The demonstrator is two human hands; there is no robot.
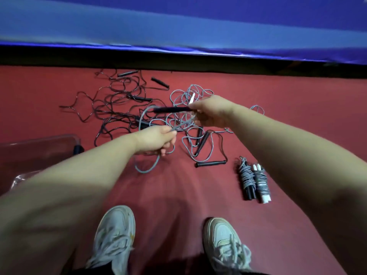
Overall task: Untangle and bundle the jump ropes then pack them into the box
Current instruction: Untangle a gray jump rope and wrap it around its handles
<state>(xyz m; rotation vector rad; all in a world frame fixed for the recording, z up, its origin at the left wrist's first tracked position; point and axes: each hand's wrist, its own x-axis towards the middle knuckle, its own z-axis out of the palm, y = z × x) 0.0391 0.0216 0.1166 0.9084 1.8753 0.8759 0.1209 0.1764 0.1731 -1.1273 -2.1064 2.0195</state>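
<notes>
So the person is standing on the red floor (278,120), both arms stretched out over the mess. The right hand (210,111) is pinching the end of a black handle (170,109) that sticks out sideways to the left, held up above the pile. The left hand (156,141) is lower and closer in, fingers curled around a grey rope (148,169); the rope runs up toward the handle and also droops in a loop below that fist. The hands are apart, with the rope strung between them. Behind them on the floor is a heap of tangled black ropes (119,100), and next to it a grey tangle (190,96) with a white handle (192,98) poking out. Two finished bundles (254,181) lie side by side off to the right, touching each other. The clear box (39,143) sits at the left edge, near the left arm. White sneakers (115,235) at the bottom, blue padding (178,22) along the far side.
</notes>
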